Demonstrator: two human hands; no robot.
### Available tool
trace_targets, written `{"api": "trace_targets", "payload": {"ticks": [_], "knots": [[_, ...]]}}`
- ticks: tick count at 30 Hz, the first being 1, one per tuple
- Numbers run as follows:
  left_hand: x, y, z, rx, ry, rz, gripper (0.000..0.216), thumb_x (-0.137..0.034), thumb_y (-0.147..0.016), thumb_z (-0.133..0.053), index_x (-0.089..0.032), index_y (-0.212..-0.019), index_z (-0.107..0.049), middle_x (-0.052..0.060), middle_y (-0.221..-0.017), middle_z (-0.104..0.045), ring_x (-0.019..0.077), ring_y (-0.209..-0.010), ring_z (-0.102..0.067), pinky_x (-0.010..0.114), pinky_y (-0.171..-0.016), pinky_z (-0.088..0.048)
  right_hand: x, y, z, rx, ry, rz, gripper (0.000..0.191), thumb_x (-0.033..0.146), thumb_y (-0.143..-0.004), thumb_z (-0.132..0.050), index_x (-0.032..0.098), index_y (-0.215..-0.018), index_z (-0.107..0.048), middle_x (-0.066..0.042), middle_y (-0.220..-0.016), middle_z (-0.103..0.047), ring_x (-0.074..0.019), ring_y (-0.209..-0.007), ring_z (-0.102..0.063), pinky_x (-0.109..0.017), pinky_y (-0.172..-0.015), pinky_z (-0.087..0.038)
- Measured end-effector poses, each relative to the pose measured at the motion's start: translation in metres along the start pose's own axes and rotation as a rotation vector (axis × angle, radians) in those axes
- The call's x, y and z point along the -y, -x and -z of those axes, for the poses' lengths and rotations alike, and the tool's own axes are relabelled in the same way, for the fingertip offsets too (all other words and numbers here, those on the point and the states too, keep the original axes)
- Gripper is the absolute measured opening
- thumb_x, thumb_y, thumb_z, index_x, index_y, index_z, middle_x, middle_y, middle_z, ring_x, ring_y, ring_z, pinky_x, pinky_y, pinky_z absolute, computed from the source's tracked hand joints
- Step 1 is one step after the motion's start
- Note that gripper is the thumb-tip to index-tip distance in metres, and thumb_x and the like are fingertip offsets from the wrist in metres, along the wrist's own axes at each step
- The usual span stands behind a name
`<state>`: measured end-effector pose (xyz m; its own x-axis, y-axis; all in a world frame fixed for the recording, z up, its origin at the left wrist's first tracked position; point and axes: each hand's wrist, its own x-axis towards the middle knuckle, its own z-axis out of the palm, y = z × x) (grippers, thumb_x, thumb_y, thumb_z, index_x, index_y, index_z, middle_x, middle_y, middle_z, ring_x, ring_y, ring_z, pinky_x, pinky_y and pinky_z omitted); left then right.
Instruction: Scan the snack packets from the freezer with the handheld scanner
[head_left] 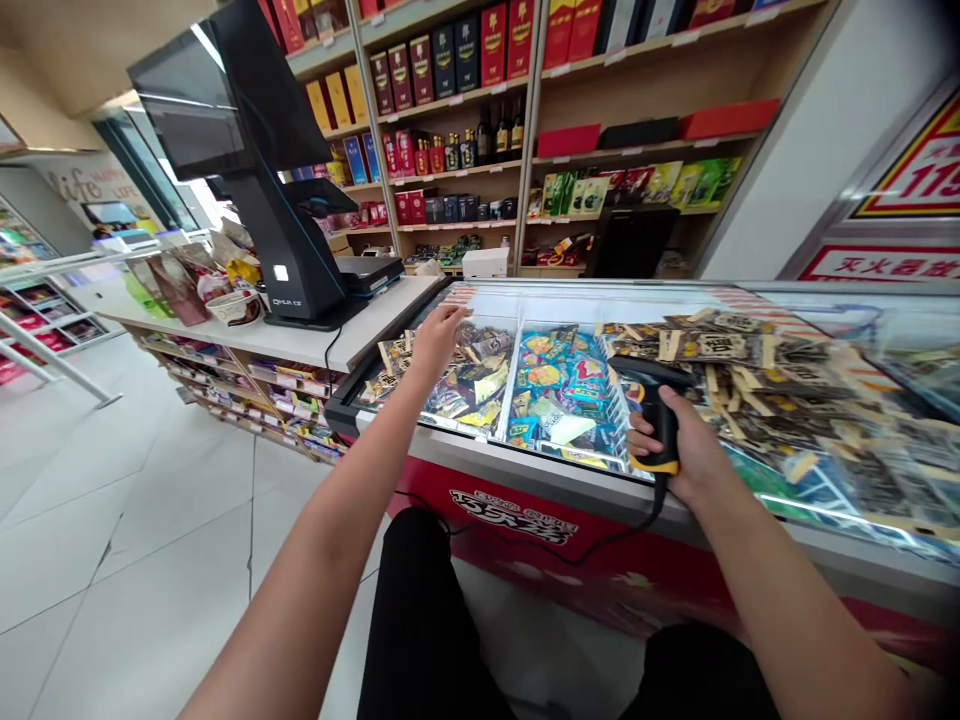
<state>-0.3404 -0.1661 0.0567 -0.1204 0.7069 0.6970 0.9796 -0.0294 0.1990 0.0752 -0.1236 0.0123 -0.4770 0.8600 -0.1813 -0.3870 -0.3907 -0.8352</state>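
My right hand [690, 450] grips a black and yellow barcode scanner [664, 420] over the front edge of the chest freezer [600, 480]. The scanner's cable hangs down along the red front. My left hand [439, 345] reaches over the freezer's left part, fingers bent and drawn together near the brown wrapped packs [487, 345]. What the fingertips hold, if anything, is hidden. Beside those packs, past a white wire divider [517, 370], lie blue ice cream packs [574, 375]. Many brown and cream packs [750, 370] are heaped on the right, beneath and beyond the scanner.
Left of the freezer stands a white counter [360, 330] with a black checkout terminal [292, 230] and several bagged goods [225, 280]. Shelves [465, 100] of boxes and bottles rise behind. A dark chair back or panel [630, 240] stands behind the freezer.
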Motion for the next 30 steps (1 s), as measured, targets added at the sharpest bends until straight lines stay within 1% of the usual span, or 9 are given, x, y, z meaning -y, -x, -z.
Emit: {"api": "trace_targets", "payload": {"ticks": [3, 5, 8, 13, 16, 18, 24, 27, 30], "knots": [[0.027, 0.014, 0.029, 0.243, -0.155, -0.001, 0.042, -0.014, -0.11, -0.054, -0.02, -0.138, -0.085, 0.017, -0.143, -0.084, 0.0327, -0.132, -0.078, 0.044, -0.115, -0.06, -0.001, -0.003, -0.001, -0.008, 0.011, -0.013, 0.061, 0.061, -0.078, -0.105, 0.026, -0.088, -0.057, 0.006, -0.064, -0.05, -0.0058, -0.046, -0.036, -0.02, -0.041, -0.045], [0.036, 0.025, 0.041, 0.349, -0.25, 0.003, 0.038, -0.014, -0.104, -0.063, -0.023, -0.129, -0.089, 0.015, -0.142, -0.085, 0.0353, -0.133, -0.078, 0.047, -0.117, -0.058, -0.001, -0.004, 0.0, -0.001, 0.012, -0.019, 0.058, 0.06, -0.083, -0.102, 0.026, -0.087, -0.055, 0.006, -0.065, -0.051, -0.0066, -0.047, -0.036, -0.021, -0.042, -0.045], [0.039, 0.038, 0.047, 0.351, -0.298, 0.009, 0.032, -0.022, -0.1, -0.07, -0.026, -0.125, -0.09, 0.013, -0.147, -0.084, 0.0384, -0.139, -0.074, 0.051, -0.121, -0.054, -0.002, -0.005, 0.002, 0.005, 0.011, -0.014, 0.056, 0.058, -0.085, -0.101, 0.026, -0.087, -0.055, 0.005, -0.064, -0.052, -0.0073, -0.046, -0.036, -0.022, -0.041, -0.045], [0.021, 0.036, 0.038, 0.25, -0.267, -0.021, 0.033, -0.032, -0.108, -0.062, -0.025, -0.129, -0.087, 0.015, -0.148, -0.082, 0.0386, -0.146, -0.069, 0.057, -0.128, -0.047, -0.004, -0.003, 0.0, 0.009, -0.031, 0.015, 0.058, 0.056, -0.077, -0.106, 0.026, -0.091, -0.059, 0.006, -0.063, -0.052, -0.0069, -0.045, -0.038, -0.021, -0.041, -0.045], [-0.011, 0.031, 0.017, 0.206, -0.232, -0.065, 0.035, -0.033, -0.11, -0.061, -0.022, -0.132, -0.085, 0.018, -0.15, -0.079, 0.0401, -0.148, -0.066, 0.061, -0.131, -0.043, 0.001, -0.001, 0.003, 0.03, -0.073, 0.046, 0.057, 0.056, -0.076, -0.106, 0.026, -0.094, -0.061, 0.007, -0.063, -0.053, -0.0071, -0.045, -0.038, -0.021, -0.041, -0.045], [-0.041, 0.031, -0.002, 0.23, -0.176, -0.115, 0.035, -0.033, -0.112, -0.059, -0.022, -0.132, -0.085, 0.018, -0.15, -0.079, 0.0394, -0.147, -0.067, 0.06, -0.13, -0.045, 0.011, 0.002, 0.012, 0.057, -0.08, 0.084, 0.056, 0.057, -0.077, -0.105, 0.026, -0.096, -0.063, 0.007, -0.064, -0.054, -0.0068, -0.045, -0.038, -0.021, -0.041, -0.046], [-0.141, 0.033, -0.067, 0.438, -0.036, -0.283, 0.038, -0.037, -0.114, -0.06, -0.024, -0.144, -0.079, 0.017, -0.156, -0.076, 0.0405, -0.153, -0.064, 0.062, -0.131, -0.048, 0.06, 0.03, 0.072, 0.134, -0.078, 0.203, 0.049, 0.056, -0.087, -0.098, 0.025, -0.111, -0.068, 0.011, -0.063, -0.049, -0.0041, -0.04, -0.029, -0.019, -0.042, -0.042], [-0.189, 0.019, -0.094, 0.51, 0.083, -0.256, 0.049, -0.04, -0.115, -0.058, -0.024, -0.161, -0.067, 0.018, -0.163, -0.071, 0.0408, -0.154, -0.063, 0.062, -0.129, -0.051, 0.073, 0.048, 0.097, 0.149, -0.166, 0.214, 0.042, 0.051, -0.094, -0.092, 0.026, -0.115, -0.066, 0.013, -0.062, -0.045, -0.0047, -0.038, -0.028, -0.019, -0.042, -0.041], [-0.237, -0.007, -0.116, 0.516, 0.2, -0.217, 0.06, -0.038, -0.116, -0.056, -0.021, -0.173, -0.054, 0.021, -0.173, -0.063, 0.0403, -0.16, -0.058, 0.06, -0.129, -0.052, 0.072, 0.053, 0.104, 0.174, -0.233, 0.204, 0.039, 0.05, -0.097, -0.087, 0.026, -0.117, -0.064, 0.014, -0.062, -0.044, -0.0046, -0.038, -0.026, -0.018, -0.043, -0.039]]}}
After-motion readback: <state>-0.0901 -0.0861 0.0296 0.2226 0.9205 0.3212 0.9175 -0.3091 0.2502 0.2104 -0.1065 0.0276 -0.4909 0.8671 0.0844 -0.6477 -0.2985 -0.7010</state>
